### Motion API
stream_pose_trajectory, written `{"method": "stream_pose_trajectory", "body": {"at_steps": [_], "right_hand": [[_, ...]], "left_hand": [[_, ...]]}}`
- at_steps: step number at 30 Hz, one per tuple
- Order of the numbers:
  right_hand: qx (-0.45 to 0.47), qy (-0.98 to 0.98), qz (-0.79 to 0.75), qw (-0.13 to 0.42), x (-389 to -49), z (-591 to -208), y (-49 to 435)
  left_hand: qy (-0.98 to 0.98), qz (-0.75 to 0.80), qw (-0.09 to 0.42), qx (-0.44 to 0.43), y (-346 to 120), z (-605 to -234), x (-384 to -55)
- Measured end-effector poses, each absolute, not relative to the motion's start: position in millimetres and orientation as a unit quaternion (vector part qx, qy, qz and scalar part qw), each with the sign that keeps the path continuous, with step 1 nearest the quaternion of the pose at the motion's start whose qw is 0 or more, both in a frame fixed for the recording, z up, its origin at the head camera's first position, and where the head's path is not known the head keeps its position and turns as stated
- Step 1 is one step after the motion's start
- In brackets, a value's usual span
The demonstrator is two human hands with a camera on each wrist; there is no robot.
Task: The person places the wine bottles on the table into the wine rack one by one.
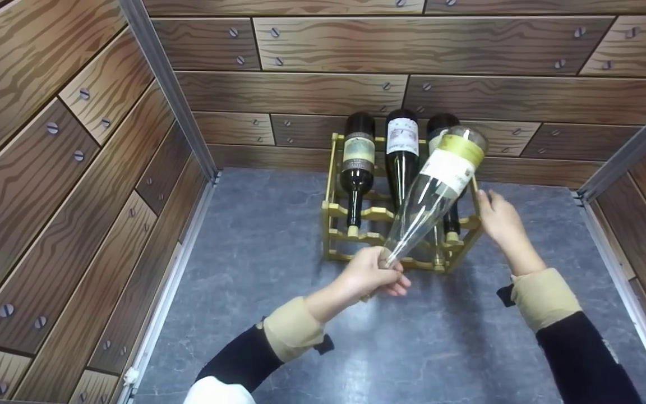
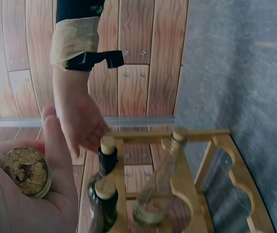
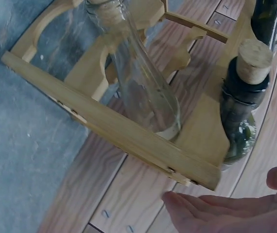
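My left hand point(image 1: 370, 272) grips the neck of a clear glass bottle point(image 1: 432, 185) with a white and yellow label. The bottle is tilted, its base up and to the right over the wooden wine rack point(image 1: 379, 213). Its cork end point(image 2: 29, 172) shows inside the curled hand in the left wrist view. My right hand point(image 1: 502, 221) is at the rack's right side, fingers straight and fingertips right by the frame. Three dark wine bottles lie in the upper row: a left one point(image 1: 358, 151), a middle one point(image 1: 402, 140) and a right one point(image 1: 442, 120), partly hidden behind the held bottle.
Another clear corked bottle point(image 3: 148, 97) lies in the rack's lower row. The rack stands on a grey marbled floor point(image 1: 255, 235), close to the back wall point(image 1: 312, 92) with its wood-plank print. Plank-print side walls point(image 1: 76, 185) with metal edge strips close in both sides.
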State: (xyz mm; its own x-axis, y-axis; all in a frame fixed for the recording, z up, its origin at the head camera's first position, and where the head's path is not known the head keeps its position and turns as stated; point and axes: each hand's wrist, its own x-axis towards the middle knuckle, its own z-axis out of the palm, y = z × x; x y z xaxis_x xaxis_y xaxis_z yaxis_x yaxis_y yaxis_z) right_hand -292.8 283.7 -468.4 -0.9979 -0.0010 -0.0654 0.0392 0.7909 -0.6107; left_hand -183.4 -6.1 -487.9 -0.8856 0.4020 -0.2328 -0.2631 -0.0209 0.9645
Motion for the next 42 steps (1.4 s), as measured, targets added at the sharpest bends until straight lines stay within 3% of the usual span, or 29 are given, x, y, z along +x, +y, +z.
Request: {"method": "stream_pose_trajectory", "body": {"at_steps": [8,15,25,32,42], "right_hand": [[0.016,0.938,-0.334,0.091,-292,-479,292],[0.016,0.939,-0.333,0.089,-292,-483,294],[0.025,0.915,-0.386,0.112,-295,-483,296],[0.022,0.928,-0.358,0.098,-294,-486,296],[0.025,0.91,-0.398,0.113,-295,-484,293]], "left_hand": [[0.715,0.649,0.244,0.09,-37,-490,-181],[0.779,0.568,0.249,0.09,-71,-494,-185],[0.799,0.489,0.306,0.169,-118,-497,-196],[0.778,0.461,0.356,0.234,-137,-501,-205],[0.784,0.407,0.397,0.251,-153,-520,-215]]}}
